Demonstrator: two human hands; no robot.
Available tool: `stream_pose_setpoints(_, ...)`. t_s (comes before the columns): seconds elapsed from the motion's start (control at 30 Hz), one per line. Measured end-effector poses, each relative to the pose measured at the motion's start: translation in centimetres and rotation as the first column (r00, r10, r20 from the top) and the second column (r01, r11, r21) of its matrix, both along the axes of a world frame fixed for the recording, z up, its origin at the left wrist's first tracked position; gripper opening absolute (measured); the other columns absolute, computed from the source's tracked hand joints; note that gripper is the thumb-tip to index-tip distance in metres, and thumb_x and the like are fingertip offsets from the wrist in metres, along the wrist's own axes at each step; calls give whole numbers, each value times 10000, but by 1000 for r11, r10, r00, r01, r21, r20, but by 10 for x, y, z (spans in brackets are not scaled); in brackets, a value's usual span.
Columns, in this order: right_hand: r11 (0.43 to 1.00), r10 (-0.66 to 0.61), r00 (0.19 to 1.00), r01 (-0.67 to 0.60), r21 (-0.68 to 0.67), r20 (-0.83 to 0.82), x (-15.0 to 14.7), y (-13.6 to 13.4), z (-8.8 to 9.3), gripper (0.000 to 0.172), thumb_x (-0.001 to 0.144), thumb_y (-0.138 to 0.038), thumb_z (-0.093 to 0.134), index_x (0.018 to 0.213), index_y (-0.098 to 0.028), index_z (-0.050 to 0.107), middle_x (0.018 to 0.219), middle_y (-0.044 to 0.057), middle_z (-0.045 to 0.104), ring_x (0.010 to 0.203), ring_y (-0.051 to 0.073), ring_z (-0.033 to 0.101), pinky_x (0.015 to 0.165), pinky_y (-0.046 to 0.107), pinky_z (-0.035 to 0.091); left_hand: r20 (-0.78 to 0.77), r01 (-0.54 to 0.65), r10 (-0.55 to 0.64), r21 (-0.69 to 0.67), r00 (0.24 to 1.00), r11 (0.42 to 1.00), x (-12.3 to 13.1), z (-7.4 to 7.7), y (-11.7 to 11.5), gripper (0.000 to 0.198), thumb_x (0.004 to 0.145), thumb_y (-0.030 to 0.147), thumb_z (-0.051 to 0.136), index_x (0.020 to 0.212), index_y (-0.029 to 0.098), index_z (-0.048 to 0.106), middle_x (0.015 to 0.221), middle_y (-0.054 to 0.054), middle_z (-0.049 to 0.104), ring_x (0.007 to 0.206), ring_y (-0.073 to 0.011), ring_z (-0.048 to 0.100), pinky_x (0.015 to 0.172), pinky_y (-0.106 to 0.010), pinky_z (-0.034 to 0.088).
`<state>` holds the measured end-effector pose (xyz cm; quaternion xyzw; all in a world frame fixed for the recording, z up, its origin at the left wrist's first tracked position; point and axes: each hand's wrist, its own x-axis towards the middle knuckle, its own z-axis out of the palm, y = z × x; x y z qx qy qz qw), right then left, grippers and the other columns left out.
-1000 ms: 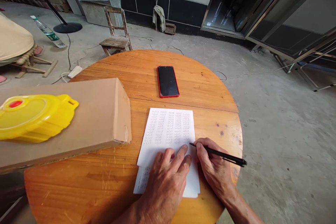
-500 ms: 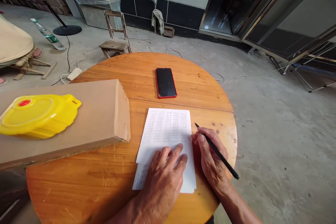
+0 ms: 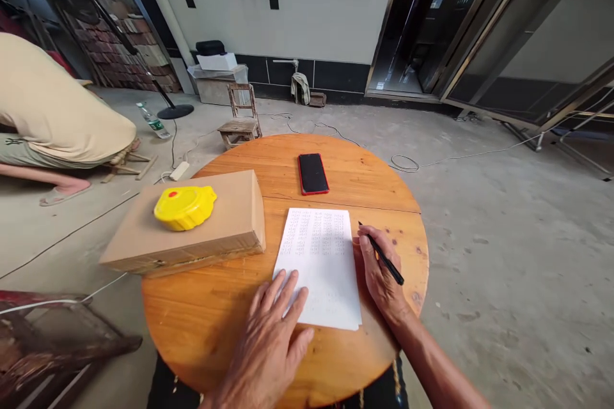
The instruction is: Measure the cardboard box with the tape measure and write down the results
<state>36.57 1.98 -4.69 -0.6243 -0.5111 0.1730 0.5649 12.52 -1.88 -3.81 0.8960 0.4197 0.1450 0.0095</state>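
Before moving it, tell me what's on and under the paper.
On the paper: handwritten rows and fingers of the left hand. Underneath, another sheet seems to peek out lower right; the rest is covered.

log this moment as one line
left hand: on paper, lower left; right hand: holds pen beside paper; phone: beyond paper; yellow object: on cardboard box
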Motion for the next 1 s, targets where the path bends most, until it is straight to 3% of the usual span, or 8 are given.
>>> stream_pose_setpoints(0.17,1000,-12,999,11,-14,-50,1,0,2,297,968,-424,518,1111,-190,634,988,85,703,923,225,676,911,427,515,6,-9,9,17,1000,1000,13,-12,-17,533,874,238,571,1401,179,515,1522,-98,449,1399,-322,387,1096,-582,359)
stream_pose_setpoints(0.3,999,-6,994,0,-54,-108,9,0,14,353,981,-462,471,1116,-169,615,962,99,714,830,216,706,775,383,574,34,-56,57,-22,998,998,26,-13,-24,526,898,281,556,1418,217,507,1531,-72,436,1393,-327,402,1098,-613,344)
stream_pose_setpoints(0.43,997,2,997,-9,-80,-83,22,-17,27,313,952,-461,539,1093,-197,630,1047,108,714,963,252,693,844,417,563,46,-78,80,-49,996,996,35,-15,-26,511,911,315,552,1411,215,524,1527,-90,442,1396,-337,393,1110,-612,330)
stream_pose_setpoints(0.57,990,104,981,-86,-108,164,17,-52,29,237,954,-371,556,1123,-236,653,1148,97,703,1070,276,651,942,452,511,79,-98,101,-31,992,995,40,-15,-29,494,911,276,547,1400,209,535,1521,-108,452,1394,-336,388,1098,-597,349)
stream_pose_setpoints(0.67,969,243,848,-186,-165,471,5,-70,22,273,991,-259,468,1213,-244,628,1197,94,692,1059,272,642,912,438,524,88,-113,115,-22,989,993,42,-16,-30,481,908,256,552,1387,203,546,1518,-130,450,1388,-342,393,1086,-612,351)
stream_pose_setpoints(0.73,960,277,765,-201,-193,581,2,-74,16,306,987,-197,441,1230,-225,626,1210,104,688,1042,279,634,900,442,528,87,-105,106,-16,991,994,41,-17,-31,502,898,259,574,1397,216,536,1540,-139,415,1395,-349,387,1087,-609,352)
stream_pose_setpoints(0.9,958,284,707,-191,-212,648,8,-72,8,351,960,-144,441,1272,-203,590,1239,117,663,1058,297,612,910,457,514,58,-114,114,-5,992,994,38,-21,-34,629,826,232,648,1436,211,495,1586,-182,307,1430,-421,312,1088,-613,352)
stream_pose_setpoints(1.0,958,286,705,-193,-213,649,11,-71,8,339,973,-159,428,1270,-209,582,1225,107,665,1024,280,619,885,433,521,63,-115,116,-24,991,993,37,-23,-34,624,854,281,633,1453,220,471,1598,-169,285,1446,-411,285,1096,-616,343)
